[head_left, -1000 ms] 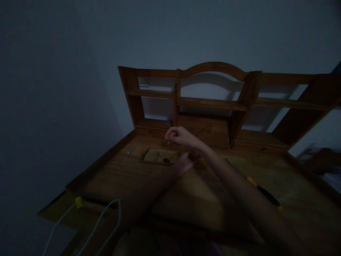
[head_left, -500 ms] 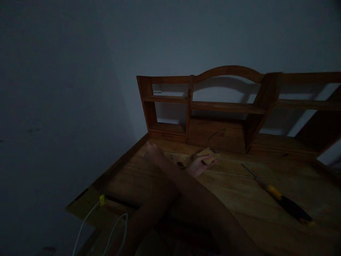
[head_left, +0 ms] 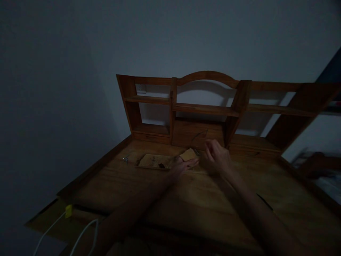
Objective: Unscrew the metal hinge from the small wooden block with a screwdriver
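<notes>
In dim light, my left hand is closed around a small flat tan piece, like wood or cardboard, holding it just above the desk. To its right, my right hand is raised with fingers curled together as in a pinch; whatever they hold, if anything, is too dark and blurred to make out. A shallow rectangular tray-like piece with a dark spot lies left of my left hand. Farther left are a few small shiny metal bits. My right arm partly covers a screwdriver, its shaft showing.
A wooden shelf unit stands along the back of the wooden desk, before a wall. A white cable and a yellow tag are at the lower left. A wall socket shows through the shelf.
My right hand has swung from the left, near the metal bits, across to the right of the tan piece. My left hand still holds that piece. The view has turned right.
</notes>
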Motion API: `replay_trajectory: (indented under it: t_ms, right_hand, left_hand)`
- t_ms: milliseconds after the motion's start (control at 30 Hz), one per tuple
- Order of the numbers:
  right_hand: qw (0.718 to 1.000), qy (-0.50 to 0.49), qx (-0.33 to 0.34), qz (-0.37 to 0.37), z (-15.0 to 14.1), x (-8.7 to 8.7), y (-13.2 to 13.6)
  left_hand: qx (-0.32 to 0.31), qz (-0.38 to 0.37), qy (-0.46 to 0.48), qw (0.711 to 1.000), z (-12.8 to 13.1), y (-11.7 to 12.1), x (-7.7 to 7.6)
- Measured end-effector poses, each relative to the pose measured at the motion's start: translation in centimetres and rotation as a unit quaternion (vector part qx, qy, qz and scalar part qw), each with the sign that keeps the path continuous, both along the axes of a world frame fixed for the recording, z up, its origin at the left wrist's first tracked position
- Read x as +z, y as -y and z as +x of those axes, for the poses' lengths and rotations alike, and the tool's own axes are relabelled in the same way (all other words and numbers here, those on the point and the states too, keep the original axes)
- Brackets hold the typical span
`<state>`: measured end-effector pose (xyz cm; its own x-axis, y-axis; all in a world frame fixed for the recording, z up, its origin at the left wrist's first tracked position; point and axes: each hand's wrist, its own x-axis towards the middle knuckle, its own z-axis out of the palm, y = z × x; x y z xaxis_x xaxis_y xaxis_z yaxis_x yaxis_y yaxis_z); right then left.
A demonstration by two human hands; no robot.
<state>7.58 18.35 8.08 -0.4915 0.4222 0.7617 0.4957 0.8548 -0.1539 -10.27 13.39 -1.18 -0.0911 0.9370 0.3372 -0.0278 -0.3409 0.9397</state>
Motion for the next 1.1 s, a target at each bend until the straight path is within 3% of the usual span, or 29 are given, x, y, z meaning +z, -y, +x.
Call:
replay_trajectory:
  t_ms: [100, 200, 300, 367, 567, 800, 967, 1100]
  right_hand:
    - [0.997, -0.013, -0.026, -0.071, 2.4, -4.0, -1.8]
    - [0.992, 0.029, -0.016, -0.119, 2.8, -5.8, -1.1]
    - [0.982, 0.121, -0.026, -0.14, 2.0, -5.7, 0.5]
    - [0.975, 0.196, -0.044, -0.093, 1.5, -5.3, 1.1]
    - [0.972, 0.206, -0.084, -0.072, 1.8, -4.6, 0.9]
    - [0.975, 0.194, -0.033, -0.107, 2.0, -4.6, 1.2]
    - [0.977, 0.147, 0.014, -0.152, 1.7, -5.5, 1.1]
    - [0.969, 0.067, 0.075, -0.226, 1.0, -6.7, 1.1]
  left_hand:
    - [0.006, -0.044, 0.004, 0.999, 0.1, 0.2, -0.8]
    - [0.067, -0.075, -0.063, 0.993, 0.2, 0.9, -0.8]
    - [0.084, -0.059, -0.14, 0.985, 0.3, 1.6, -0.3]
    - [0.1, -0.05, -0.162, 0.98, 0.2, 1.9, -0.1]
    - [0.175, -0.07, -0.236, 0.953, 0.1, 2.2, -0.3]
    - [0.157, 0.056, -0.293, 0.942, 0.2, 2.2, -0.2]
    - [0.164, 0.199, -0.344, 0.903, 0.2, 2.0, 0.5]
    - [0.165, 0.261, -0.362, 0.88, 0.0, 1.9, 0.7]
